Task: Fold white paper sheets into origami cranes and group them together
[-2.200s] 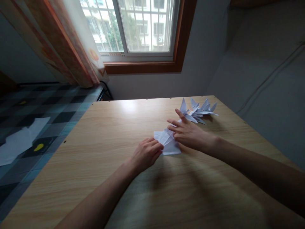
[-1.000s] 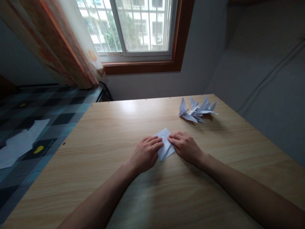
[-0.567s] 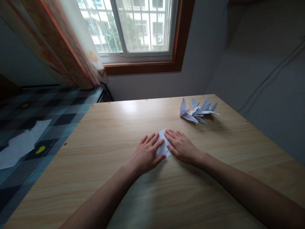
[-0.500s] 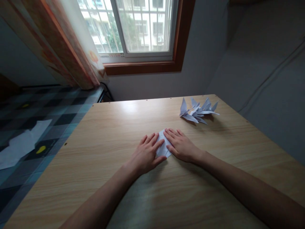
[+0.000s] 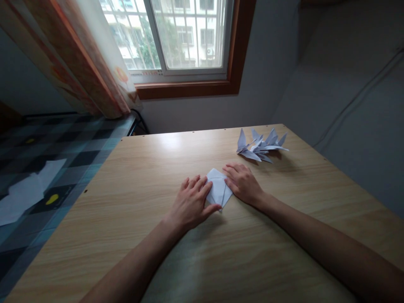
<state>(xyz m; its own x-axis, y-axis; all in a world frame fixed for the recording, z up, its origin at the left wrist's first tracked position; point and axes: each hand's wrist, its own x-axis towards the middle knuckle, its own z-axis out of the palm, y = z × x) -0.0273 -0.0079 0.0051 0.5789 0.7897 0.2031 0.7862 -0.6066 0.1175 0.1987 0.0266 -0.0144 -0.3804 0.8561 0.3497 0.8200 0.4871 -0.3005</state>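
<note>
A small folded piece of white paper [image 5: 217, 189] lies flat on the wooden table [image 5: 142, 168], kite-shaped with its point toward me. My left hand [image 5: 192, 202] rests on its left edge, fingers stretched out and flat. On the paper's right edge my right hand [image 5: 243, 183] presses down, fingers extended and a little curled. Neither hand lifts the paper.
Several finished white paper cranes [image 5: 260, 147] sit in a cluster at the table's far right. A window [image 5: 183, 38] with a curtain [image 5: 88, 63] is behind the table. To the left is a checkered bed [image 5: 47, 151] with white sheets of paper [image 5: 25, 189] on it.
The paper went from a looser, wider shape to a narrower kite. Both hands closed in and pressed it flat, then spread slightly apart, which uncovered the middle of the paper.
</note>
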